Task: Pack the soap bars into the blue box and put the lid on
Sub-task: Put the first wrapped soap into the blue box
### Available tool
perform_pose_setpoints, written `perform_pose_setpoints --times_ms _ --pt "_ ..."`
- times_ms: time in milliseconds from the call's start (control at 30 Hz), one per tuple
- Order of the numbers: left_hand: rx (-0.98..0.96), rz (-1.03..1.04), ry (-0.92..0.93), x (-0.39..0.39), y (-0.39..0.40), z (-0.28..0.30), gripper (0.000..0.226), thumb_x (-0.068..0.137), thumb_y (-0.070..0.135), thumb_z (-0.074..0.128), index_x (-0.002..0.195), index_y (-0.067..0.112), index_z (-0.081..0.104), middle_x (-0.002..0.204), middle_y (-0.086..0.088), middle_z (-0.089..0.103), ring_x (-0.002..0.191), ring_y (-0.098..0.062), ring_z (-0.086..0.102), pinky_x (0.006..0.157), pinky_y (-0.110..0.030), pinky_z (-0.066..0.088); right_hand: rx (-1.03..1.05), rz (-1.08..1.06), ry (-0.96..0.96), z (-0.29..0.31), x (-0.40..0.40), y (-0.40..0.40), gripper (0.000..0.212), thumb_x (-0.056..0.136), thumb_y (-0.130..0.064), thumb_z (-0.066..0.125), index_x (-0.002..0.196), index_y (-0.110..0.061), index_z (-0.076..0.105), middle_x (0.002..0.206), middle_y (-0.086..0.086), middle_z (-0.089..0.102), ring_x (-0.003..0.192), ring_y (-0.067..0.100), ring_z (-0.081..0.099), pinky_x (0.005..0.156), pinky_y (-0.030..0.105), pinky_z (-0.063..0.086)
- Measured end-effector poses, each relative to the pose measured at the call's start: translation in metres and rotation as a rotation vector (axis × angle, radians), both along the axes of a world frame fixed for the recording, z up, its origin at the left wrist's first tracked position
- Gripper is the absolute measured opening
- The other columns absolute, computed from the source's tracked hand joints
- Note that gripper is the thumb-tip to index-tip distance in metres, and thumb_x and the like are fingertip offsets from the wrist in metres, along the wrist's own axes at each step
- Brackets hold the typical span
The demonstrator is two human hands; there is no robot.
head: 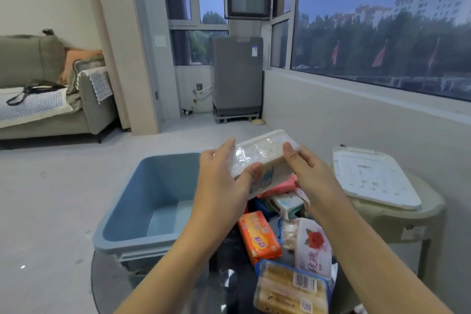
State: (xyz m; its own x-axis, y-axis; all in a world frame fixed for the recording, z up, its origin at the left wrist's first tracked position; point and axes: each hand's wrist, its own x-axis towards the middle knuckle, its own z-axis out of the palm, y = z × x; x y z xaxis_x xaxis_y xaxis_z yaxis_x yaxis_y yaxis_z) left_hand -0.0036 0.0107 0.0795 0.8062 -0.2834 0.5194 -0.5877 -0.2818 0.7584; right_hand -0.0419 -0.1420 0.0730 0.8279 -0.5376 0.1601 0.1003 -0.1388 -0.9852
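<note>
Both the left hand (224, 173) and right hand (305, 171) pinched a clear-wrapped soap pack (262, 158), fingers clamped on its ends, just beside the empty blue box (153, 186); the slick wrap could slip, dropping it onto the soap pile (280, 227).

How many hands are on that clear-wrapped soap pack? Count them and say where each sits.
2. The left hand grips the clear-wrapped soap pack at its left end, and the right hand pinches its right end, above the pile beside the blue box.
</note>
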Motion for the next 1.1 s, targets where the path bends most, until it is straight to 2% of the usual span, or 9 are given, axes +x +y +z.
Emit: perform_pose_setpoints --times_ms 200,300,467,600,733,833,900,967,1100 --pt "-0.058 0.157 -0.026 0.014 0.037 0.009 0.06 0.089 0.026 0.062 0.143 0.019 0.038 0.117 0.005 0.036 0.103 -0.001 0.036 0.064 0.015 0.025 0.246 0.245 0.05 0.026 0.041 0.049 0.029 0.089 -0.041 0.054 0.115 -0.029 0.05 0.101 0.0 0.061 0.096 0.021 0.06 0.073 0.037 0.056" --pt "-0.063 0.233 0.011 0.027 0.056 0.004 0.057 0.089 0.027 0.062 0.141 0.022 0.04 0.116 0.005 0.037 0.094 -0.001 0.038 0.063 0.014 0.027 0.297 0.294 0.104 0.026 0.068 0.071 0.021 0.09 -0.039 0.054 0.106 -0.026 0.048 0.1 0.004 0.059 0.096 0.024 0.059 0.085 0.046 0.054" --pt "-0.069 0.347 0.101 0.051 0.088 -0.005 0.059 0.086 0.03 0.065 0.139 0.022 0.042 0.121 0.003 0.042 0.093 -0.002 0.039 0.066 0.011 0.031 0.333 0.354 0.234 0.02 0.113 0.106 0.024 0.09 -0.034 0.057 0.11 -0.024 0.048 0.095 0.007 0.054 0.086 0.027 0.054 0.076 0.054 0.053" --pt "0.12 0.362 0.122 0.075 0.114 -0.009 0.047 0.08 0.046 0.065 0.121 0.025 0.056 0.11 0.004 0.057 0.088 -0.009 0.053 0.062 -0.009 0.039 0.309 0.375 0.313 0.011 0.145 0.12 0.02 0.086 -0.028 0.06 0.105 -0.024 0.054 0.1 0.011 0.054 0.087 0.031 0.053 0.056 0.044 0.054" --pt "0.125 0.371 0.208 0.094 0.145 -0.006 0.029 0.085 0.043 0.062 0.101 0.021 0.072 0.093 0.006 0.072 0.082 -0.006 0.062 0.072 -0.024 0.051 0.225 0.452 0.476 0.001 0.175 0.133 0.032 0.083 -0.028 0.063 0.112 -0.019 0.055 0.103 0.017 0.058 0.09 0.032 0.056 0.061 0.045 0.052" --pt "0.265 0.419 0.246 0.112 0.159 -0.015 0.035 0.086 0.043 0.06 0.117 0.026 0.065 0.12 0.002 0.064 0.109 -0.016 0.059 0.1 -0.042 0.044 0.152 0.523 0.586 -0.009 0.193 0.144 0.044 0.081 -0.025 0.066 0.12 -0.008 0.054 0.105 0.019 0.06 0.092 0.035 0.057 0.064 0.046 0.052" --pt "0.342 0.384 0.341 0.122 0.163 -0.024 0.06 0.086 0.043 0.06 0.141 0.025 0.041 0.147 -0.003 0.039 0.132 -0.022 0.042 0.112 -0.041 0.032 0.137 0.552 0.626 -0.016 0.204 0.149 0.037 0.083 -0.02 0.064 0.115 -0.004 0.053 0.095 0.019 0.059 0.087 0.034 0.056 0.073 0.052 0.05" --pt "0.318 0.31 0.488 0.126 0.165 -0.033 0.077 0.086 0.041 0.062 0.149 0.022 0.022 0.156 -0.002 0.021 0.138 -0.023 0.035 0.108 -0.034 0.031 0.145 0.573 0.679 -0.023 0.213 0.153 0.03 0.085 -0.016 0.062 0.111 -0.004 0.052 0.093 0.019 0.058 0.085 0.034 0.056 0.079 0.055 0.047" --pt "0.103 0.107 0.65 0.134 0.172 -0.044 0.034 0.087 0.023 0.064 0.119 0.026 0.055 0.114 0.005 0.065 0.093 -0.008 0.063 0.071 -0.017 0.046 0.19 0.62 0.773 -0.037 0.233 0.164 0.016 0.085 -0.011 0.055 0.098 -0.002 0.053 0.083 0.016 0.059 0.078 0.031 0.055 0.085 0.051 0.043"
